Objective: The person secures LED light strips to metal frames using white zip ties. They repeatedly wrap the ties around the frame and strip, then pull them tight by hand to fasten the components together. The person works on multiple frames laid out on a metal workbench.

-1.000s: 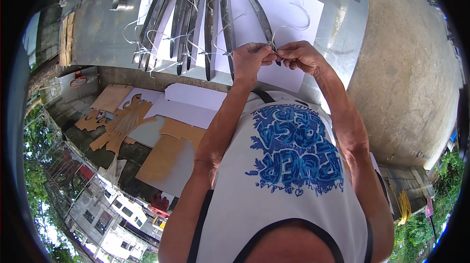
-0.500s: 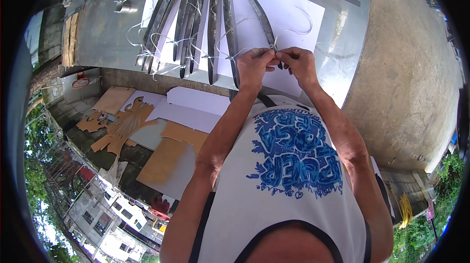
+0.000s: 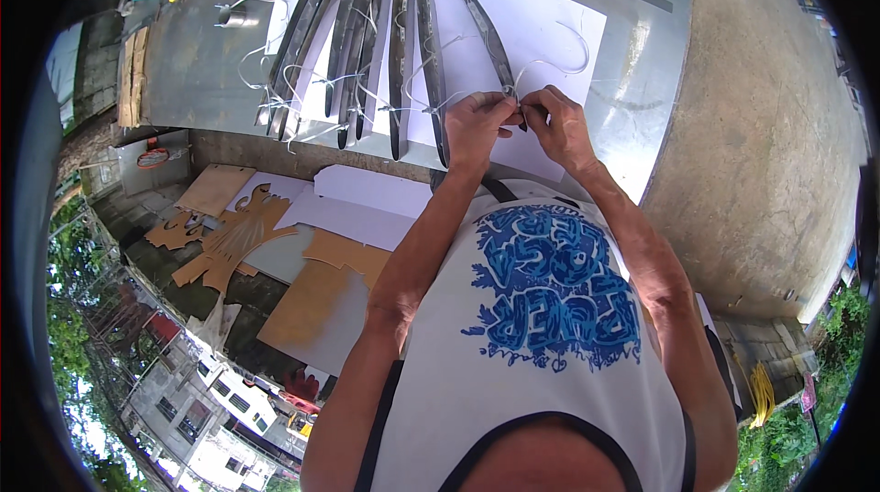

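Several long dark strips fan out across the table, bound with thin white ties. My left hand (image 3: 478,130) is closed in a pinch at the near end of the rightmost dark strip (image 3: 492,38). Close beside it, my right hand (image 3: 559,130) has thumb and forefinger pressed together at the same strip end. What lies between its fingertips is too small to make out. A white tie (image 3: 585,50) rises from the strip just beyond my fingers and curls to the right. Other tie ends stick out loosely among the strips to the left.
White sheets (image 3: 587,20) lie under the strips on the grey metal tabletop (image 3: 202,61). A small metal cylinder (image 3: 240,17) stands at the left. Below the table's near edge are brown cut-out panels (image 3: 243,231) and a white board (image 3: 357,208). Concrete floor (image 3: 761,144) extends to the right.
My right hand has tilted more upright, its fingers bunching closer to the strip. My left hand keeps its place on the strip end.
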Tool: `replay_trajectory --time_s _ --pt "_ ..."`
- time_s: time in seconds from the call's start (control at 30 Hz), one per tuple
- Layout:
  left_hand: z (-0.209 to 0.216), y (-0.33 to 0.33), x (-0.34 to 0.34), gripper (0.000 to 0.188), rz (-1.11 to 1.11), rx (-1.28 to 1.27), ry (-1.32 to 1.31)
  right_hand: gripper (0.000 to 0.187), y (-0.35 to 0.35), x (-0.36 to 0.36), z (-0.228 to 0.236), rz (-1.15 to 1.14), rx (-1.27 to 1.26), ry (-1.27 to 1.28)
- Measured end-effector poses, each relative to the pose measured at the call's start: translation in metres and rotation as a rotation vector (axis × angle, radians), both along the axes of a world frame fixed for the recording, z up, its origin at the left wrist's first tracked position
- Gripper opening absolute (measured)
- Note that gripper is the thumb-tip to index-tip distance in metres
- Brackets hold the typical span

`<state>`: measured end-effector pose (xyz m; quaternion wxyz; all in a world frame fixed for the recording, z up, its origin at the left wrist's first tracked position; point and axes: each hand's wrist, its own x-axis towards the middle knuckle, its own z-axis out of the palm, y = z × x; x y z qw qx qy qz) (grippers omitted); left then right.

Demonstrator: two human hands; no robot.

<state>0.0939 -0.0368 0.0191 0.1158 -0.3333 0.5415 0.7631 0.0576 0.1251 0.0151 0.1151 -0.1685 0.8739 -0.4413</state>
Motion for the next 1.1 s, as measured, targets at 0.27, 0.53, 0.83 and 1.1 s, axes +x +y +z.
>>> replay_trajectory --time_s 0.27,0.53,0.83,1.1 --pt "-0.004 0.001 0.002 0.033 -0.008 0.022 0.018 0.008 0.001 -0.004 -0.003 0.112 0.069 0.185" --pt "-0.004 0.003 0.0 0.043 0.072 0.018 0.027 0.016 0.009 0.001 0.003 0.114 0.126 0.191" --pt "-0.007 -0.002 0.0 0.048 -0.025 -0.034 0.063 0.013 0.005 -0.005 0.014 0.16 0.115 0.119" --pt "0.016 -0.03 -0.021 0.027 -0.283 -0.556 0.259 0.01 0.005 -0.013 0.013 0.141 0.009 -0.019"
